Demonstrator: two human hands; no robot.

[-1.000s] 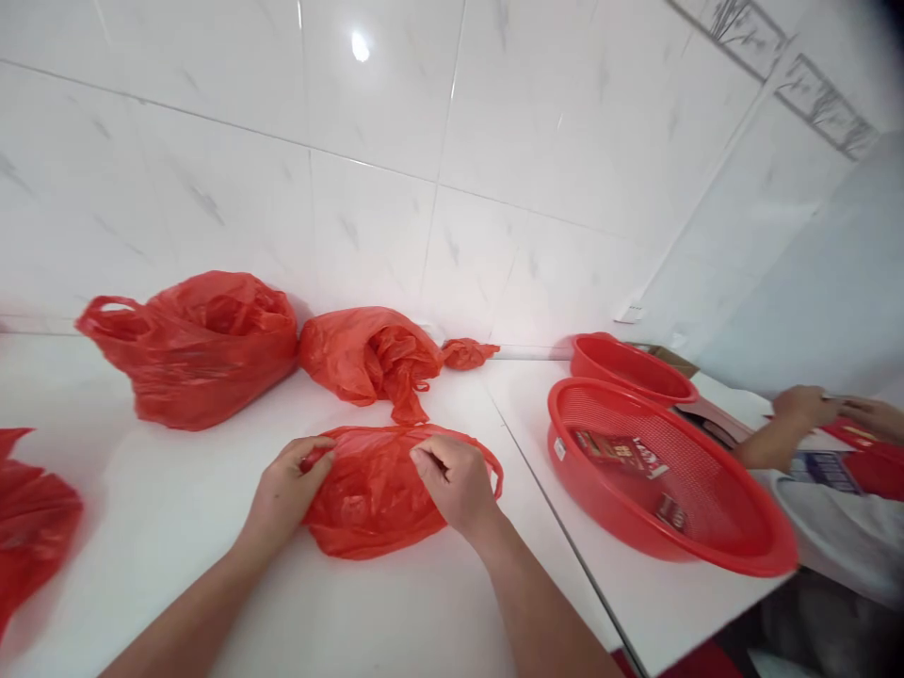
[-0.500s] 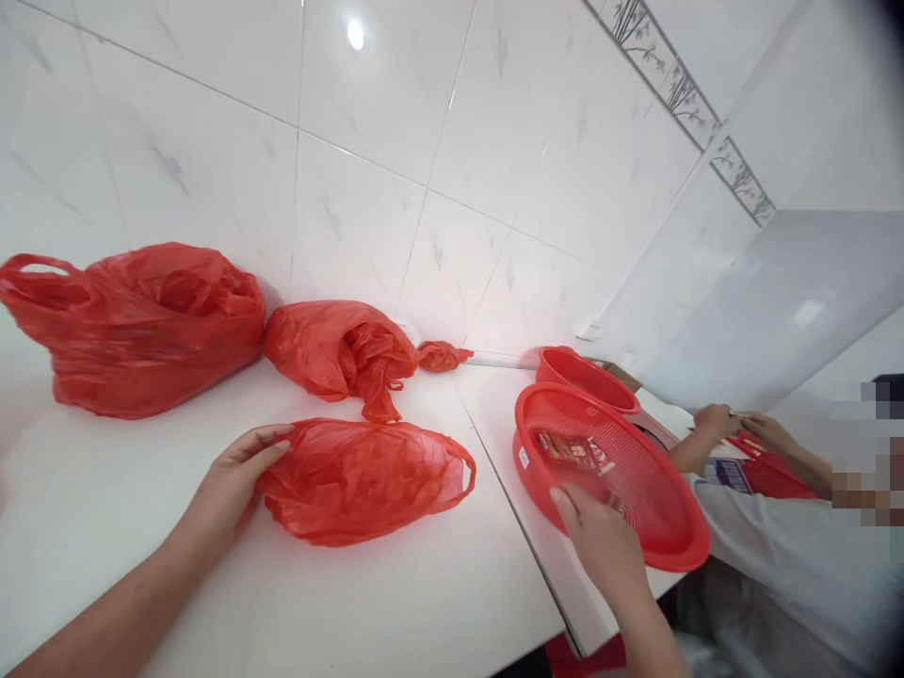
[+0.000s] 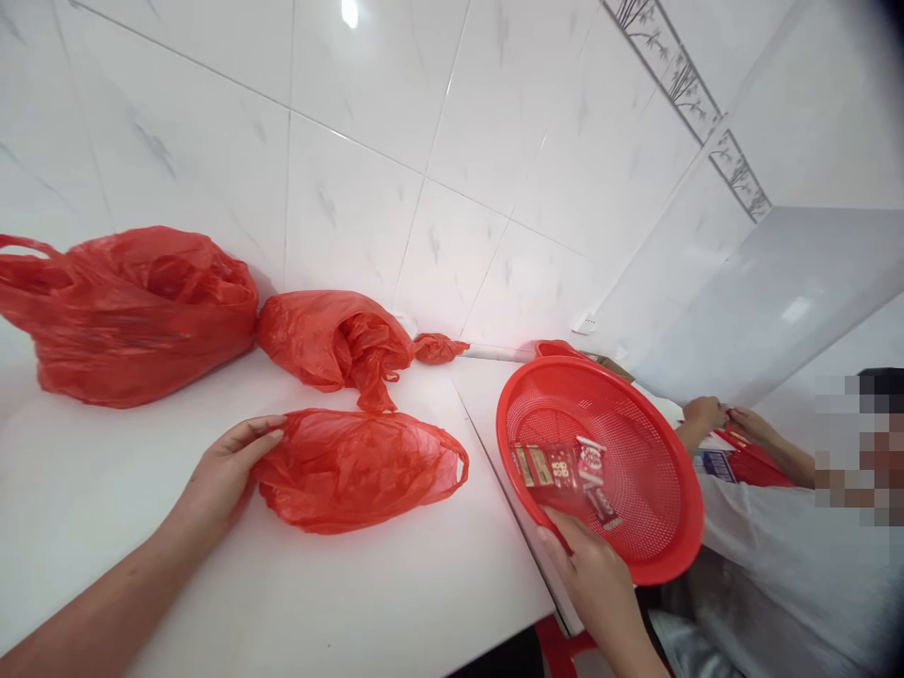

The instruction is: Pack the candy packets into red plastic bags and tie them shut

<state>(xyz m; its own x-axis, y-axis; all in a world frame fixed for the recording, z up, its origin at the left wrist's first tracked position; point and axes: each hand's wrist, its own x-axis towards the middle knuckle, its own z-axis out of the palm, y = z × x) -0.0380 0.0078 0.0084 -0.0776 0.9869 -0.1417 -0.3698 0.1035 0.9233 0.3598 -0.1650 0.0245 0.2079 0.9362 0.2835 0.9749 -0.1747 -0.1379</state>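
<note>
My left hand [image 3: 230, 464] rests with fingers stretched against the left end of a flat red plastic bag [image 3: 353, 466] lying on the white table [image 3: 353, 603]. My right hand [image 3: 589, 565] grips the near rim of a red mesh basket [image 3: 636, 443] and holds it tilted up toward me. Inside the basket lie a few small red packets [image 3: 561, 466], slid toward its lower left side.
Two fuller red bags stand by the tiled wall: a large one [image 3: 134, 315] at left and a knotted one [image 3: 331, 344] in the middle. A second red basket [image 3: 557, 349] peeks from behind the tilted one. At right another person's hands [image 3: 727, 419] handle red items.
My right hand left the bag, reached right and took the basket's near rim, tipping the basket up; the packets slid down. My left hand opened and stays on the bag's end.
</note>
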